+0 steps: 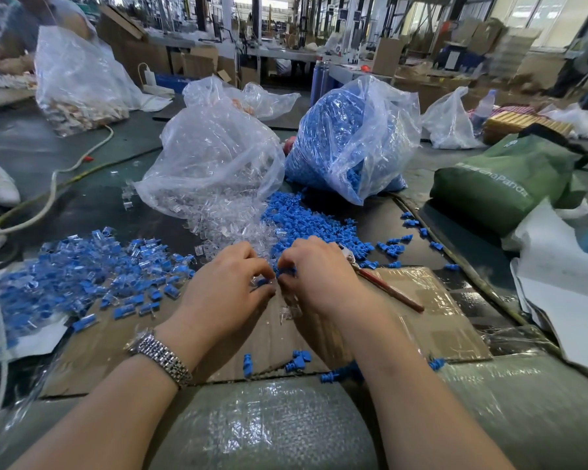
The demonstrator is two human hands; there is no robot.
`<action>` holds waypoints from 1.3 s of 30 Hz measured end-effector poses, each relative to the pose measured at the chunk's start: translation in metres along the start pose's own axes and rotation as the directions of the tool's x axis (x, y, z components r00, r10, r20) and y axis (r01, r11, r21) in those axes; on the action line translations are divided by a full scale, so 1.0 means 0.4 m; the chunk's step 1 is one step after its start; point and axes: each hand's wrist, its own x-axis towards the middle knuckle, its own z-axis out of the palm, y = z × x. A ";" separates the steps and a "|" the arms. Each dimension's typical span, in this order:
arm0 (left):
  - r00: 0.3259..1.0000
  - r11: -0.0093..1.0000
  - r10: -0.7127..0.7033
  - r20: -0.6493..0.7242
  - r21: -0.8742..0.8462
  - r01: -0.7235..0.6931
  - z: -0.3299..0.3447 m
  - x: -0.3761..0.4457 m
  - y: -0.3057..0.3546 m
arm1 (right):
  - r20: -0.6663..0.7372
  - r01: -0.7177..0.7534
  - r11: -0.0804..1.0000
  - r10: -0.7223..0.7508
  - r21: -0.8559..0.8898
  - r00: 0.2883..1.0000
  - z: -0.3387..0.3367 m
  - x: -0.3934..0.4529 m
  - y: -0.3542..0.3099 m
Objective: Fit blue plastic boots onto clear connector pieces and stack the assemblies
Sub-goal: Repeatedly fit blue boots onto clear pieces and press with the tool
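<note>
Now, head view: two bare hands meet over a cardboard sheet (431,320) at the near edge of the table (24,144).
Left hand (224,283): fingers curled in, pinching a small clear connector piece (256,283) at the fingertips. A metal watch (160,356) sits on the wrist.
Right hand (316,276): fingers curled in, pinching a blue boot (286,271) right against the clear piece.
Where the pieces meet: in the middle, just above the cardboard, between both hands.
Done pile (82,273): blue-and-clear pieces lie in a heap toward the left edge of the table.
Loose blue boots (306,218): spilled just past the hands, more scattered to the right.
Loose clear pieces (231,228): spilled just past the left hand.
Bag of clear pieces (214,157): behind the spill, in the middle of the table.
Bag of blue boots (353,140): beside it, on the right.
Red stick tool (391,290): lies on the cardboard, touching the right hand.
Green bag (503,178): near the right edge.
Few blue boots (297,361): on the cardboard's near edge, under the right arm.
</note>
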 end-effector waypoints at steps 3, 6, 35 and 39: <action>0.999 1.000 0.021 -0.030 0.006 -0.021 -0.004 -0.003 0.000 | 0.004 0.032 0.999 -0.032 0.005 0.999 -0.001 -0.002 -0.001; 0.999 0.999 0.039 -0.038 0.034 -0.038 -0.009 -0.008 0.003 | 0.029 0.053 0.999 -0.053 0.003 0.998 -0.003 -0.001 0.002; 0.845 -0.255 -0.226 0.485 -0.866 0.429 -0.084 0.001 -0.002 | -0.132 0.053 0.440 0.152 0.896 0.980 -0.044 -0.046 0.011; 0.879 -0.032 -0.273 0.392 -0.916 0.399 -0.088 0.000 -0.013 | -0.165 0.089 0.418 0.151 0.904 0.975 -0.050 -0.051 0.009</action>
